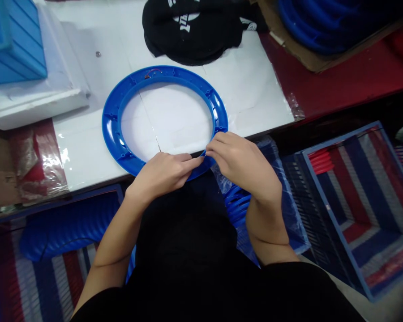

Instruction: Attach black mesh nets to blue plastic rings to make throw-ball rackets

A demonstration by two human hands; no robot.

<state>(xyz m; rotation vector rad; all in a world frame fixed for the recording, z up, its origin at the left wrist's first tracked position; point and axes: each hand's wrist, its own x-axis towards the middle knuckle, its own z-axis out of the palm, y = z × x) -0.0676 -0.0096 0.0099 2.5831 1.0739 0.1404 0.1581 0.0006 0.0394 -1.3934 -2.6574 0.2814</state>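
Observation:
A blue plastic ring (110, 123) lies on the white-covered table, its hollow, ribbed side facing up. At its far side, a small part with thin red wire (151, 74) sits in the channel. My left hand (164, 174) is closed on the ring's near edge, with the index finger stretched toward my right fingertips. On the near right part of the ring, my right hand (240, 163) is closed in a pinch. Whatever those fingertips hold is too small and hidden to make out.
Black fabric with white print (195, 31) lies behind the ring. A cardboard box (309, 60) holding blue rings stands at the far right, a blue bin (28, 40) at the left. Below the table are crates with striped lining (372, 179) and stacked blue rings (70, 228).

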